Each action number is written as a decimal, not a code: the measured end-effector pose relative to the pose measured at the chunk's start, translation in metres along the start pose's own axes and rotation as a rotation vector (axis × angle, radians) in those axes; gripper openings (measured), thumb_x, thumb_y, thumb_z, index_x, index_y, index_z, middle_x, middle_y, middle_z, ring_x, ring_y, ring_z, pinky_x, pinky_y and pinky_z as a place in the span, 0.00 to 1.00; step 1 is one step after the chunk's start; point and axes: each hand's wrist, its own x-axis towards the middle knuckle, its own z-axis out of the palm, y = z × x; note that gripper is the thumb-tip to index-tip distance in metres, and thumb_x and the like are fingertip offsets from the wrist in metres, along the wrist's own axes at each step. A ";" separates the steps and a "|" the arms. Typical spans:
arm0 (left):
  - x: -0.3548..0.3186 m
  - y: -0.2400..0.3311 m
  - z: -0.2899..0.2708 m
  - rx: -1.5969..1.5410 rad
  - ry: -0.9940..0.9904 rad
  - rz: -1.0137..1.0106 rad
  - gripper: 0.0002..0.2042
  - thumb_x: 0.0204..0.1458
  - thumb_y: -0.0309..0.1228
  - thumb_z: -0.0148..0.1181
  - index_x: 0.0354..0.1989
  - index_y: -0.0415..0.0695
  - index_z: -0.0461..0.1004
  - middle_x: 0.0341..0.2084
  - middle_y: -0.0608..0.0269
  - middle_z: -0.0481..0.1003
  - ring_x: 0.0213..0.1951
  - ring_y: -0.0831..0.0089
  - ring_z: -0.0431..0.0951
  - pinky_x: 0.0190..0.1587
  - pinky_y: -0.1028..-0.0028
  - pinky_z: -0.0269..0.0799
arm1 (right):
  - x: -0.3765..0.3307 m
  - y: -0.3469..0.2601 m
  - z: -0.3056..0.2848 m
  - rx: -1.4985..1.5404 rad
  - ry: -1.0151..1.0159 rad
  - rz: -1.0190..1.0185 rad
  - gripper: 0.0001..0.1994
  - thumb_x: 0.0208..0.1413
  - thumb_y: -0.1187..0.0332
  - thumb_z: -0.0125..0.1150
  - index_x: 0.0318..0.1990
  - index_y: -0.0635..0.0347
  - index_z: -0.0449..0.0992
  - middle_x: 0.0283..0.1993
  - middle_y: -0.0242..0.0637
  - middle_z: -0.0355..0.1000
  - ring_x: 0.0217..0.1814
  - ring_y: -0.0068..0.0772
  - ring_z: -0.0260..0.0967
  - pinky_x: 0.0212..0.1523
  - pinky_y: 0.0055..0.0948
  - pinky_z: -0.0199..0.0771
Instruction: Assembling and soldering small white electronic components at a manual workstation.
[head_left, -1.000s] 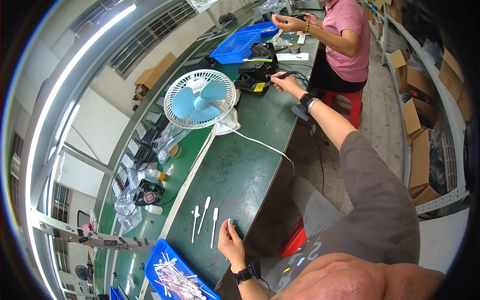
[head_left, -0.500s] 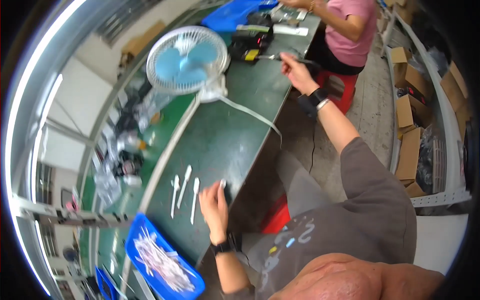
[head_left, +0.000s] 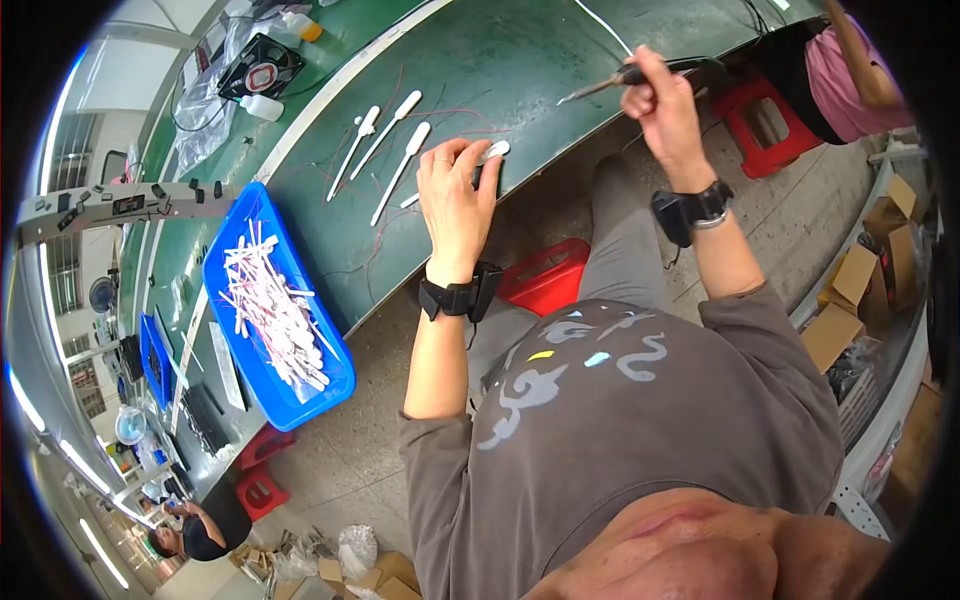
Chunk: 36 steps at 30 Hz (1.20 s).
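Note:
My left hand [head_left: 455,200] lies flat on the green workbench [head_left: 480,90], its fingers pressing down a white plastic stick [head_left: 492,152] near the bench's front edge. Three more white sticks [head_left: 385,140] lie side by side just beyond it, with thin red wires around them. My right hand [head_left: 665,100] is raised over the bench edge and grips a soldering iron [head_left: 610,82] by its dark handle, its metal tip pointing left toward the stick. Both wrists wear black bands.
A blue tray [head_left: 265,300] filled with several white sticks sits at the bench's left. A small black fan [head_left: 262,70] and a white bottle [head_left: 262,106] stand further back. Red stools [head_left: 545,275] are under the bench. Another person in pink [head_left: 850,75] sits at upper right; cardboard boxes [head_left: 860,300] lie on the floor.
The view has swung down toward the near bench. My right hand has brought the soldering iron back from the far end toward my left hand, which stays on the white stick.

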 end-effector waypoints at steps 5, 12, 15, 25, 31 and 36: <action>-0.001 0.007 0.002 -0.003 0.001 -0.041 0.09 0.48 0.30 0.67 0.38 0.46 0.80 0.37 0.61 0.74 0.43 0.61 0.71 0.47 0.63 0.67 | -0.013 0.021 0.016 -0.233 -0.036 -0.122 0.09 0.62 0.66 0.59 0.31 0.59 0.73 0.21 0.21 0.58 0.18 0.12 0.48 0.20 0.19 0.48; 0.004 0.004 0.002 -0.015 0.002 -0.054 0.08 0.49 0.33 0.67 0.36 0.46 0.82 0.34 0.61 0.75 0.41 0.62 0.71 0.47 0.65 0.68 | 0.003 0.033 0.026 -0.336 -0.062 -0.126 0.10 0.61 0.66 0.60 0.28 0.57 0.72 0.20 0.19 0.58 0.16 0.09 0.46 0.17 0.17 0.43; 0.002 0.004 0.003 -0.023 0.000 -0.062 0.08 0.48 0.32 0.68 0.36 0.46 0.81 0.35 0.62 0.74 0.42 0.62 0.71 0.46 0.64 0.66 | 0.006 0.038 0.027 -0.321 -0.050 -0.085 0.10 0.61 0.66 0.60 0.27 0.56 0.71 0.20 0.18 0.57 0.17 0.08 0.45 0.17 0.17 0.42; 0.002 0.003 0.005 -0.038 0.011 -0.070 0.09 0.47 0.31 0.68 0.36 0.46 0.81 0.35 0.62 0.74 0.43 0.62 0.71 0.45 0.64 0.65 | 0.006 0.046 0.031 -0.556 -0.043 -0.215 0.11 0.61 0.65 0.61 0.27 0.56 0.71 0.19 0.16 0.56 0.17 0.08 0.46 0.18 0.16 0.44; 0.001 0.001 0.004 -0.038 0.023 -0.057 0.09 0.47 0.31 0.68 0.36 0.46 0.81 0.35 0.62 0.74 0.42 0.63 0.71 0.45 0.65 0.65 | 0.006 0.047 0.032 -0.609 -0.041 -0.214 0.14 0.58 0.61 0.63 0.25 0.57 0.73 0.18 0.17 0.58 0.22 0.09 0.51 0.22 0.17 0.52; 0.002 0.002 0.004 -0.044 0.023 -0.059 0.08 0.47 0.31 0.68 0.36 0.46 0.81 0.35 0.62 0.74 0.42 0.63 0.71 0.45 0.65 0.65 | 0.007 0.049 0.033 -0.603 -0.071 -0.260 0.11 0.60 0.65 0.61 0.27 0.56 0.72 0.19 0.16 0.57 0.18 0.07 0.47 0.18 0.16 0.44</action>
